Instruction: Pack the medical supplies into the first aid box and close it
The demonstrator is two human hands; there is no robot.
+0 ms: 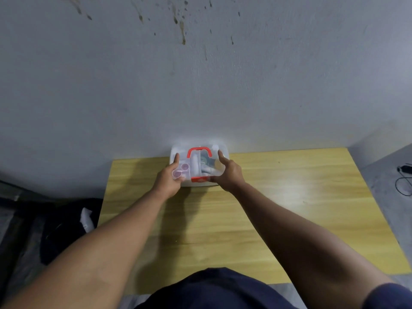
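The first aid box (223,150) is a clear plastic case with a red handle (198,150) and a red front latch (199,179). It stands at the far edge of the yellow wooden table (267,208), against the wall. Its clear lid lies over the contents; white rolls, a small bottle and two pink round pieces (181,171) show through. My left hand (170,179) grips the box's left front corner, index finger stretched over the lid. My right hand (227,175) holds the right front side, thumb by the latch and index finger on the lid.
A grey stained wall (200,74) rises directly behind the box. Dark clothing with a white item (87,217) lies on the floor left of the table. A black cable (403,181) lies on the floor at the far right.
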